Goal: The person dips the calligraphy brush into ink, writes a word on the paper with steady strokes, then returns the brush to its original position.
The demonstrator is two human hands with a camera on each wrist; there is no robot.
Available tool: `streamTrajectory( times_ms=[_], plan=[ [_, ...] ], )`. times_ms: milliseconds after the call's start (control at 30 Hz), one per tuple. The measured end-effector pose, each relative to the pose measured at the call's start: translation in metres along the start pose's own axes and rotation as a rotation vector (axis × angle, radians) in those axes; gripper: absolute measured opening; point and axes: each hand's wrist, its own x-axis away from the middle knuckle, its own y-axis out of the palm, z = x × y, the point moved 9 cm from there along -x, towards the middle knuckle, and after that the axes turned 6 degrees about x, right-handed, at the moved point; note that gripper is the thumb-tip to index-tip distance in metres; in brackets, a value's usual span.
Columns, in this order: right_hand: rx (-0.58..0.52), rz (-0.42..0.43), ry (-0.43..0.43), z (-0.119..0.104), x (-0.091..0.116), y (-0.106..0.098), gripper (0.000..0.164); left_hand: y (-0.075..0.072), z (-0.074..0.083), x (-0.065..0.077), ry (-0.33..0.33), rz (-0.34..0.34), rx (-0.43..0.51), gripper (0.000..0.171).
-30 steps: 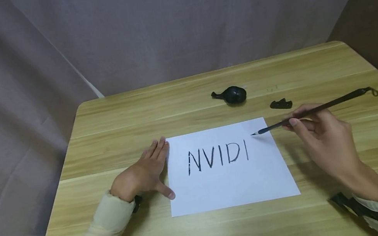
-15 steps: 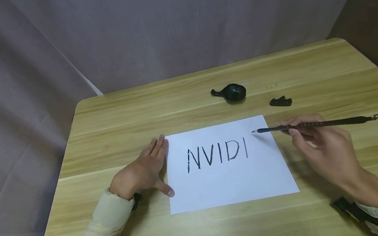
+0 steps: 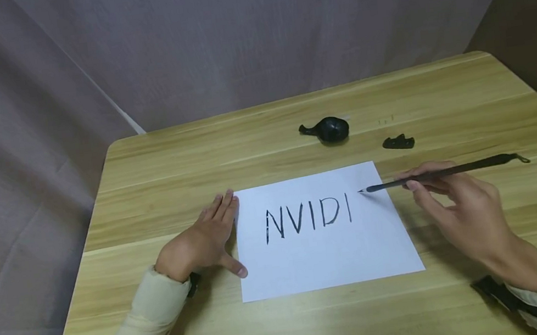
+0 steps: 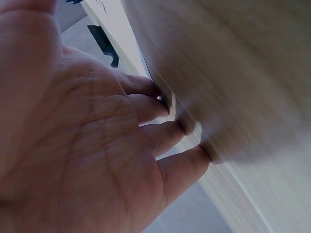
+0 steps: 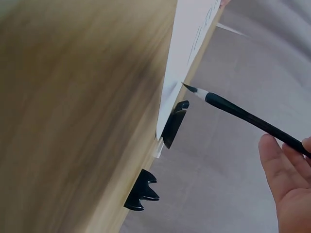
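A white sheet of paper (image 3: 329,260) lies on the wooden table, with the black letters "NVIDI" across its upper half. My left hand (image 3: 203,247) is spread at the paper's left edge, thumb and fingertips right at the border; in the left wrist view its fingertips (image 4: 197,158) meet the tabletop. My right hand (image 3: 467,211) pinches a dark-handled writing brush (image 3: 448,171) between thumb and fingers. The brush's inked tip points left, close over the paper just right of the last letter. In the right wrist view the brush (image 5: 243,115) has a white band above its black point.
A black gourd-shaped object (image 3: 333,130) lies behind the paper. Right of it stands a small black brush rest (image 3: 398,142) with peaks. Grey curtain (image 3: 253,36) hangs behind the table's (image 3: 174,167) far edge.
The brush's handle end swung down toward me, then rose partly again, while its tip stayed near the same spot. The left hand and the letters look the same.
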Motion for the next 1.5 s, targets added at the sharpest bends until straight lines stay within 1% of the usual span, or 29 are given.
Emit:
streamTrajectory(
  times_ms=[33, 67, 167, 200, 267, 300, 367, 567, 633, 733, 800, 833, 900, 967, 1067, 1133, 1200, 1333, 1500],
  plan=[
    [-0.011, 0.010, -0.003, -0.001, -0.001, -0.001, 0.032, 0.000, 0.000, 0.000, -0.004, -0.001, -0.003, 0.153],
    [-0.011, 0.012, 0.001, -0.001, -0.001, -0.002, 0.035, 0.000, 0.000, 0.000, -0.004, 0.000, -0.002, 0.153],
    [-0.013, 0.030, -0.005, -0.002, -0.004, -0.003, 0.037, 0.000, 0.000, 0.000, 0.001, 0.005, 0.001, 0.153],
    [-0.004, 0.021, -0.002, -0.001, -0.005, -0.002, 0.038, 0.000, 0.000, 0.000, 0.002, 0.005, 0.001, 0.153],
    [0.012, 0.004, 0.003, 0.000, -0.006, 0.000, 0.034, 0.000, 0.000, 0.000, 0.007, 0.007, 0.001, 0.153],
    [0.013, 0.004, 0.002, 0.000, -0.006, 0.000, 0.027, 0.000, 0.000, 0.000, 0.010, 0.008, 0.001, 0.153],
    [0.016, -0.006, 0.005, 0.001, -0.007, 0.003, 0.020, 0.001, 0.000, 0.000, 0.008, 0.005, 0.000, 0.153],
    [0.010, -0.014, -0.007, 0.000, -0.005, 0.007, 0.024, 0.002, 0.000, 0.001, 0.000, -0.001, -0.002, 0.153],
    [0.030, -0.017, -0.015, -0.002, -0.004, 0.007, 0.021, 0.001, 0.000, 0.001, -0.001, -0.003, -0.004, 0.153],
    [0.040, 0.019, -0.035, -0.005, -0.003, 0.007, 0.019, 0.000, 0.001, 0.002, 0.000, -0.002, -0.005, 0.153],
    [0.050, 0.010, -0.044, -0.006, -0.004, 0.007, 0.033, 0.000, 0.001, 0.002, 0.003, -0.001, -0.004, 0.153],
    [0.052, 0.008, -0.049, -0.007, -0.004, 0.007, 0.034, 0.000, 0.001, 0.001, 0.003, -0.001, -0.003, 0.153],
    [0.039, 0.003, -0.059, -0.006, -0.004, 0.007, 0.052, -0.001, 0.001, 0.001, 0.008, 0.003, -0.002, 0.153],
    [0.061, -0.014, -0.067, -0.006, -0.003, 0.008, 0.053, -0.001, 0.002, 0.001, 0.007, 0.001, -0.002, 0.153],
    [0.076, -0.024, -0.079, -0.006, -0.001, 0.009, 0.042, -0.001, 0.002, 0.001, 0.003, -0.002, -0.004, 0.153],
    [0.083, -0.041, -0.081, -0.006, 0.001, 0.010, 0.030, 0.000, 0.001, 0.002, -0.004, -0.006, -0.007, 0.153],
    [0.078, -0.048, -0.079, -0.007, 0.002, 0.010, 0.025, -0.001, 0.001, 0.001, -0.004, -0.006, -0.007, 0.153],
    [0.063, -0.081, -0.057, -0.009, 0.005, 0.009, 0.024, -0.001, 0.002, 0.001, 0.001, -0.005, -0.010, 0.153],
    [0.069, -0.102, -0.046, -0.015, 0.009, 0.006, 0.027, -0.001, 0.000, 0.000, -0.008, -0.010, -0.015, 0.154]
  ],
)
